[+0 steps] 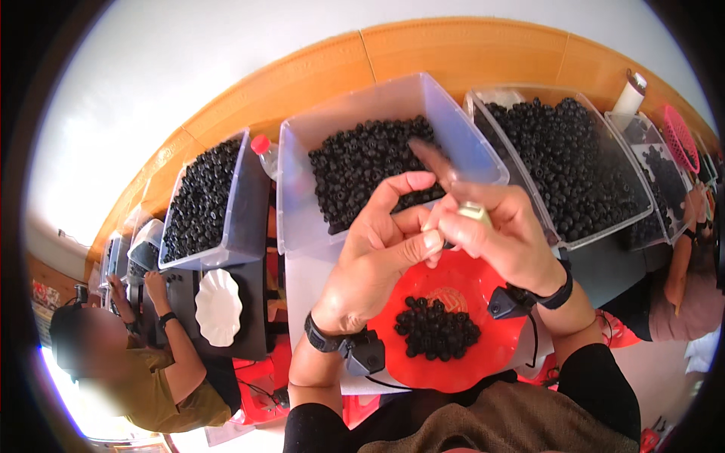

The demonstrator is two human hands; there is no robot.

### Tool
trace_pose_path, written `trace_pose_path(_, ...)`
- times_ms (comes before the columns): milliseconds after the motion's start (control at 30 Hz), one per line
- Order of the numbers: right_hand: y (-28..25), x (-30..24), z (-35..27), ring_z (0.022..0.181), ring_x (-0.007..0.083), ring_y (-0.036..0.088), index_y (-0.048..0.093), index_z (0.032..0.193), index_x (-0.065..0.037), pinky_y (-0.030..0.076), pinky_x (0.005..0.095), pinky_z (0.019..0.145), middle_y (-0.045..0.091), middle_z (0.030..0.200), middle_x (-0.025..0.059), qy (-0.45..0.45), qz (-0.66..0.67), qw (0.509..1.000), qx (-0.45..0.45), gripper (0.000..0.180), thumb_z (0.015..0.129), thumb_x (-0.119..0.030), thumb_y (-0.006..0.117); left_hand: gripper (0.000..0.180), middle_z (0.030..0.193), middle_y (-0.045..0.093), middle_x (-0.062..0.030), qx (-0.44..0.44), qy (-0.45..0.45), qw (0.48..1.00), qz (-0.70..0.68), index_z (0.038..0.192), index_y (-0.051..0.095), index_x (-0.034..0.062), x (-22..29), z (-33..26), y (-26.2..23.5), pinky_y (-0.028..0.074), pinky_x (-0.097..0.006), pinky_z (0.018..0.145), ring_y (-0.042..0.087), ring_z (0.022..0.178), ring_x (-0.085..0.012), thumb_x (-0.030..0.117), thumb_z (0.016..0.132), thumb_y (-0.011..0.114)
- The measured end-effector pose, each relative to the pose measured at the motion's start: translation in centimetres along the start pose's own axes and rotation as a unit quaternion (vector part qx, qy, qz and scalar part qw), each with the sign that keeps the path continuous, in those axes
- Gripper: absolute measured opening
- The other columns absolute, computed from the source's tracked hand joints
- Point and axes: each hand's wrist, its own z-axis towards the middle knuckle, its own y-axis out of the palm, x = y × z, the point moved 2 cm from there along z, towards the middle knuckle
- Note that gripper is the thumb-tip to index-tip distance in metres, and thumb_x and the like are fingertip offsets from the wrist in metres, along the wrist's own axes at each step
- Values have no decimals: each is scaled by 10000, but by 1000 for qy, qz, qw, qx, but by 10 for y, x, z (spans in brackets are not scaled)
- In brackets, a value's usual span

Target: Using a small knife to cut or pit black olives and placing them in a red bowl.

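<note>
My left hand point(370, 260) and my right hand point(502, 230) meet over a red scalloped bowl point(396, 362). Pinched in the left fingertips is a small black round part, mostly hidden; only a dark bit shows between the hands. The right fingers close round a small tool with a pale yellow-green handle point(474, 213); its working end cannot be made out. One right finger is stretched out and smeared by motion. In the bowl below lies a heap of black round parts point(438, 328), some with holes.
Behind my hands stands a clear bin point(302, 219) of similar parts, with another bin point(604, 226) right and a third point(204, 260) left. A red-capped bottle point(262, 147) is between bins. Co-workers sit on both sides; a white scalloped dish point(218, 308) lies left.
</note>
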Motion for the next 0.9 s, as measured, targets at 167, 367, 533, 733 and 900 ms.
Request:
trace_pose_path(167, -14, -2, 9, 575, -4, 426, 652, 914, 6, 323, 157, 497, 579, 724, -25, 42, -64, 995, 62, 182, 925, -168, 599, 351, 1067, 616, -86, 78, 106, 987, 89, 1201, 475, -1, 16, 0, -19, 453, -255, 794, 595, 908, -160, 66, 881, 602)
trace_pose_path(367, -15, 6, 12, 520, 7, 370, 648, 908, 11, 257, 176, 450, 466, 600, -62, 0, -83, 991, 103, 232, 930, -209, 577, 307, 1222, 555, -177, 253, 305, 896, 201, 1194, 510, -42, 36, 7, -33, 366, -337, 993, 521, 1140, -239, 83, 916, 545)
trace_pose_path(533, -11, 0, 11, 537, 1, 380, 655, 907, -1, 273, 174, 458, 544, 667, -36, -1, -91, 993, 73, 220, 918, -211, 593, 354, 1201, 519, -169, -53, 367, 926, 72, 1239, 447, 0, 51, -49, -30, 349, -395, 976, 475, 1123, -265, 128, 915, 506)
trace_pose_path(733, -17, 10, 14, 591, 3, 419, 661, 923, -17, 327, 159, 511, 670, 874, 33, -18, -88, 994, 61, 195, 899, -206, 621, 405, 1226, 575, -78, -142, 520, 835, -110, 1165, 605, 27, 52, -148, -18, 440, -302, 953, 569, 1085, -162, 135, 776, 644)
trace_pose_path(900, -30, 21, 11, 642, 18, 482, 670, 935, -5, 371, 172, 554, 673, 848, 25, 18, -106, 987, 121, 207, 895, -203, 628, 333, 1111, 579, -85, -174, 423, 888, 52, 1091, 610, 23, 36, -154, -22, 437, -318, 871, 563, 980, -196, 129, 776, 644)
